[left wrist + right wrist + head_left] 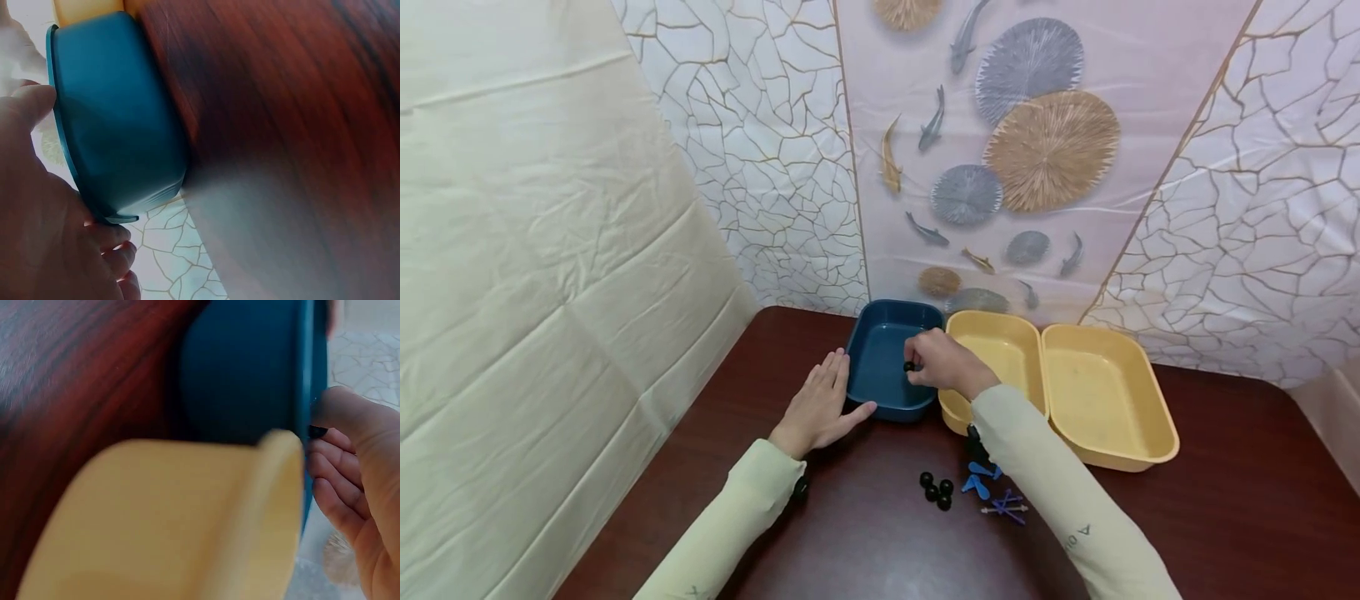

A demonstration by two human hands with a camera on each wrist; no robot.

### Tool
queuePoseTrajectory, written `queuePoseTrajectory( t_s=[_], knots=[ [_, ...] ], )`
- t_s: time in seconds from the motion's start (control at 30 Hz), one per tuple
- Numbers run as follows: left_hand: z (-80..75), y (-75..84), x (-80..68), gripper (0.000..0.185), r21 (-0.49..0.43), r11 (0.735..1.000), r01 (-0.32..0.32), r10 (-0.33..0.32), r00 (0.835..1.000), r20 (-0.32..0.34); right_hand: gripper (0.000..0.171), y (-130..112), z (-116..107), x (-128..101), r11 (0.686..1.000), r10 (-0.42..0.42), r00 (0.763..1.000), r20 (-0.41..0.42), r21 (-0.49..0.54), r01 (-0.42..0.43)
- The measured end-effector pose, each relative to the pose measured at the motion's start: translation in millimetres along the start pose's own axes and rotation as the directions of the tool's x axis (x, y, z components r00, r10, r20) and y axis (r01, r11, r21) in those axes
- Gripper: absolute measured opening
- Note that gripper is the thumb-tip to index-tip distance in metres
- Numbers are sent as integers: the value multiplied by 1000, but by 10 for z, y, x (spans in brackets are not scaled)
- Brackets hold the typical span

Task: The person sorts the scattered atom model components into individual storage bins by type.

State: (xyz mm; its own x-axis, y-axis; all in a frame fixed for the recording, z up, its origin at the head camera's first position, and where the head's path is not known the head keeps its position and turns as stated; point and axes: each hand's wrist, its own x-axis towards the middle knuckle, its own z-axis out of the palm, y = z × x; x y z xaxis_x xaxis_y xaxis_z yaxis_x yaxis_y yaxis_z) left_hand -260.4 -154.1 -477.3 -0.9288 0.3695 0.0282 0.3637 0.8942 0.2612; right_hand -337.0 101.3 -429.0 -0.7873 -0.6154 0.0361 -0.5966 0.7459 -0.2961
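I judge drop step: right hand (943, 364) pinching black bead (909, 366) over blue tray (880, 358); left hand (820, 408) spread flat, bracing tray at 8 o'clock; next needs clean release

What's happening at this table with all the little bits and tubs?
A person sits at a dark wooden table with three tubs in a row. Their right hand pinches a small black ball over the blue tub, while the left hand rests flat against that tub's near corner. Beside it stand two yellow tubs, side by side. Nearer the person lie more black balls and some small blue pieces on the tabletop.
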Motion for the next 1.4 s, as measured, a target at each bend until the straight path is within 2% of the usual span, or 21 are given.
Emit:
queuePoseTrajectory(
  t_s=[0.23, 0.4, 0.53, 0.7, 0.9, 1.0, 1.2, 1.4],
  knots=[
    [-8, -14, 1, 100, -3, 1000, 9, -9, 1000, -20, 17, -32, 131, 184, 999, 40, 999, 30, 34, -41],
    [-9, 7, 18, 99, -27, 999, -19, 18, 999, -41, 17, -42, 210, 288, 995, 102, 991, 90, -12, -101],
    [-6, 32, 29, 99, -26, 999, -27, 26, 999, -42, 19, -48, 277, 315, 991, 130, 983, 129, -29, -127],
    [0, 36, 36, 99, -16, 999, -29, 29, 999, -31, 20, -46, 296, 297, 991, 134, 984, 118, -35, -131],
    [0, 9, 9, 100, -27, 1000, -10, 9, 1000, -16, 29, -122, 142, 226, 994, 107, 989, 106, 1, -108],
    [10, -18, 0, 101, -20, 1000, -4, 4, 1000, -3, 31, -185, 13, 155, 998, 59, 993, 99, 3, -59],
    [10, -12, 14, 102, -7, 1000, 4, -4, 1000, 15, 26, -299, -286, -100, 998, -68, 996, 57, -6, 68],
    [17, -6, 15, 101, -15, 1000, 0, 0, 1000, 0, 20, -419, -539, -395, 990, -137, 989, 54, -15, 138]
  ],
)
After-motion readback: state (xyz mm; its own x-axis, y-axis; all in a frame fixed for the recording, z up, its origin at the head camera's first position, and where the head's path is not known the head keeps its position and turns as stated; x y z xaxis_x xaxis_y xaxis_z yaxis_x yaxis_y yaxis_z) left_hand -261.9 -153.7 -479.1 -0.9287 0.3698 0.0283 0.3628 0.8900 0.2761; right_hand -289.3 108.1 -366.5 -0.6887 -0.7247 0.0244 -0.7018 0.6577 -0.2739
